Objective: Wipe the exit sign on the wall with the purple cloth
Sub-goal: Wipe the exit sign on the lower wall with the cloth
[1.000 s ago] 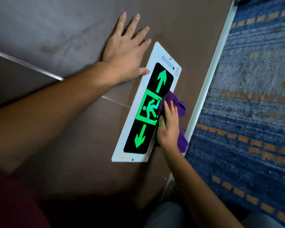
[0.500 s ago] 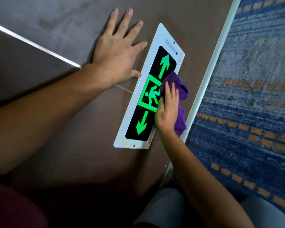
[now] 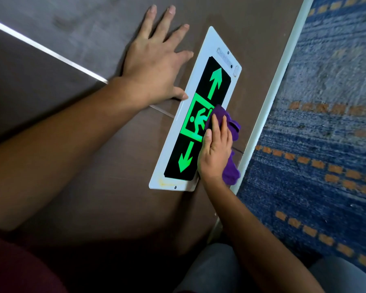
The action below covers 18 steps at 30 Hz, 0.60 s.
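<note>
The exit sign [image 3: 195,115] is mounted low on the brown wall [image 3: 93,49], near the carpet [image 3: 315,123]. The right hand [image 3: 217,151], fingers flat, presses the purple cloth [image 3: 230,132] against the sign's middle, apparently to keep pressure even. The left hand [image 3: 154,66], fingers wide, lies flat on the wall just beside the sign, likely for bracing.

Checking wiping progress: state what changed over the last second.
The right hand with the purple cloth slid a little along the exit sign, from beside the running figure onto its edge. The left hand stayed flat on the wall; the grip on the cloth is unchanged.
</note>
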Available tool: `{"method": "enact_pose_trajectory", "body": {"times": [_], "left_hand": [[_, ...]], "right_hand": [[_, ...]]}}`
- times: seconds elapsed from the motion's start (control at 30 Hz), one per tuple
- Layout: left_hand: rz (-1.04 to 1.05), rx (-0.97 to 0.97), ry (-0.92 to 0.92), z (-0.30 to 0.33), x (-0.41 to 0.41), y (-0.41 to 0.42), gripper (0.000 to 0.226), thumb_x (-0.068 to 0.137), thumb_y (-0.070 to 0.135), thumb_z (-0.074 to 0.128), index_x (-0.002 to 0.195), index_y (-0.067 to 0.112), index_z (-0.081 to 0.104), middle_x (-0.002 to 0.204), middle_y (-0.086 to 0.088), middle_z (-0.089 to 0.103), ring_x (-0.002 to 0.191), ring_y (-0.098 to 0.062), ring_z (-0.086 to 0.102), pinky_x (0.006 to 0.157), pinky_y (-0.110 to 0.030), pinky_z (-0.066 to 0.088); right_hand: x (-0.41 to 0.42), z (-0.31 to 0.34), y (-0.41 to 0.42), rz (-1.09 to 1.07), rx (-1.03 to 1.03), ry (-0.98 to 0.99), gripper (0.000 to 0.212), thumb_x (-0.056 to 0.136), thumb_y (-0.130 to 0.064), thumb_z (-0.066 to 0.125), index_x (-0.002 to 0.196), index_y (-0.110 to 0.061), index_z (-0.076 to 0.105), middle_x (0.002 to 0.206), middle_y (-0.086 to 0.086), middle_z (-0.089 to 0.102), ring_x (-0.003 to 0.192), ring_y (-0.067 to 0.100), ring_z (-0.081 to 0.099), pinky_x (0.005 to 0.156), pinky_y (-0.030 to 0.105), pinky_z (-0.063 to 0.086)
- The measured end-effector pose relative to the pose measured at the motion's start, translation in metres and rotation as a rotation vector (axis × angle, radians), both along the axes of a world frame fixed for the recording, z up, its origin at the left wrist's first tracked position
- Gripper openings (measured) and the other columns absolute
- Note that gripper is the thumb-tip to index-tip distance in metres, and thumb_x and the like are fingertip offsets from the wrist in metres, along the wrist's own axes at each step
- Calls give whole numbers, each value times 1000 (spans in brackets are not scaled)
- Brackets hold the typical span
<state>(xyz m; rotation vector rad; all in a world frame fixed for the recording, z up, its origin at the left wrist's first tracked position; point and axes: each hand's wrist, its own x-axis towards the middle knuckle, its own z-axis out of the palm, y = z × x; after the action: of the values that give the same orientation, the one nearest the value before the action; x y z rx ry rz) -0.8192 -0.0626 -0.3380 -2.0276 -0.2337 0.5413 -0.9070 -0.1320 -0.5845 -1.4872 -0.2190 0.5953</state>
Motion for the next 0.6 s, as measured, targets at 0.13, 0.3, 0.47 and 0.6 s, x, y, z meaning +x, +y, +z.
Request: {"method": "enact_pose_trajectory", "body": {"times": [0.13,0.3,0.47,0.6], "left_hand": [[-11,20,11,-1,0,2,96,74,87,54,152,31,45,170,-10,18,158,-39,0,126,-59,3],[-36,46,39,-3,-1,7,101,70,91,51,153,34,41,170,-10,16,157,-42,-1,125,-61,2],[-20,55,74,-4,-1,4,103,70,91,49,155,33,38,171,-10,12,156,-44,-3,124,-63,2],[-12,35,57,-4,-1,4,100,72,89,53,154,32,41,170,-10,15,157,-43,-2,124,-63,2]], "right_hand": [[25,-2,17,18,49,-58,45,111,-35,35,156,-37,34,169,-8,23,159,19,9,123,58,22],[58,-6,25,35,69,-61,47,111,-39,35,157,-40,31,169,-11,20,159,16,8,119,57,33],[16,-14,2,87,56,-68,49,110,-35,37,158,-41,28,169,-15,16,159,15,5,115,58,38],[-23,-15,-10,54,70,-32,49,109,-31,40,157,-38,32,170,-12,18,159,16,6,121,57,28]]}}
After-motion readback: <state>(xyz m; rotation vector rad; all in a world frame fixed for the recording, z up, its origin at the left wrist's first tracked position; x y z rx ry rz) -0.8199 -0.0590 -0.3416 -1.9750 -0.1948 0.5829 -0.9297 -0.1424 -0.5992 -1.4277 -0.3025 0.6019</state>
